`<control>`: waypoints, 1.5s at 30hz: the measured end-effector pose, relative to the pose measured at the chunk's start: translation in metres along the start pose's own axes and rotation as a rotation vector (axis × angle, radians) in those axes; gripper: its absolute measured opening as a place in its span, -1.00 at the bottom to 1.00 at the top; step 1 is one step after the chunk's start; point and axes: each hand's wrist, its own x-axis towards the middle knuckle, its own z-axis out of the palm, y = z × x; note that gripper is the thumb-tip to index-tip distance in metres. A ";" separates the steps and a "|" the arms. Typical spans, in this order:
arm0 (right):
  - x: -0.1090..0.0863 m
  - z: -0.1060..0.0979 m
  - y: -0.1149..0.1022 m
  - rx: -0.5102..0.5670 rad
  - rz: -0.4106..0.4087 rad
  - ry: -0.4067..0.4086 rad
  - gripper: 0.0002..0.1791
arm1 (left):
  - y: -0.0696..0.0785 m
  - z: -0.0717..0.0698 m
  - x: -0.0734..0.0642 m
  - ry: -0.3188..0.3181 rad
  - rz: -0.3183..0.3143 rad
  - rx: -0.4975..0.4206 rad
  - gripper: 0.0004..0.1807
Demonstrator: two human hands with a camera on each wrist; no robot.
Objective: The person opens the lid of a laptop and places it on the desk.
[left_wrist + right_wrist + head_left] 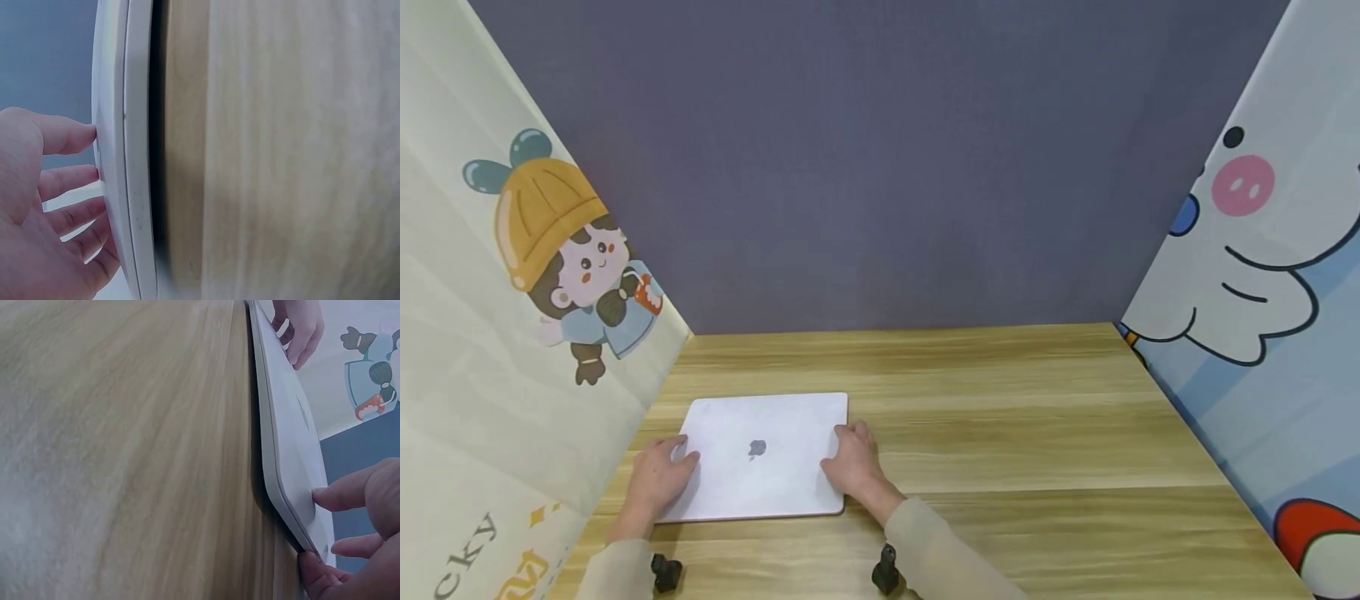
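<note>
In the lower left part of the head view, on the wood-grain surface (1037, 450), a silver-white laptop (775, 483), closed, with lid upward and a dark apple-shaped logo (757, 449) near the middle of the lid. At its left edge, the left hand (660, 477): thumb resting on top of the lid, other fingers bent at the side, with grip narrowed onto this edge. In the left wrist view, fingertips touching the laptop, but partly hidden by it; not possible to tell their reach below the edge.

At the right edge, the right hand (855, 461), with grip closed to about the laptop's thickness. In the lower right of the right wrist view, thumb pressed on the lid and another finger against the edge near the corner. Along the lower side of the laptop, a dark shadow; not possible to tell a small lift from flat contact.

At the bottom of the head view, two pale sleeves, with a small black device beside each: one lower left (666, 572), one bottom centre (887, 573). Across the top, a plain grey-blue panel (887, 167). At far left, a cream cloth (445, 275) with a yellow-hatted cartoon figure; at far right, a cloth (1300, 250) with a pink-snouted white one.
</note>
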 end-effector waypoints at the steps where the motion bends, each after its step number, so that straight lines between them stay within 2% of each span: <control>1: 0.000 -0.001 0.001 0.005 0.003 0.002 -0.31 | 0.001 0.000 0.000 -0.002 0.004 -0.002 -0.40; 15: 0.002 -0.016 0.019 0.015 0.012 0.027 -0.35 | 0.017 0.007 -0.004 -0.003 0.087 -0.012 -0.47; 36: 0.000 -0.037 0.036 0.027 0.061 0.037 -0.33 | 0.039 0.019 -0.006 -0.039 0.087 -0.019 -0.45; 45: 0.001 -0.042 0.046 0.024 0.059 0.064 -0.35 | 0.050 0.023 -0.011 -0.039 0.111 -0.028 -0.45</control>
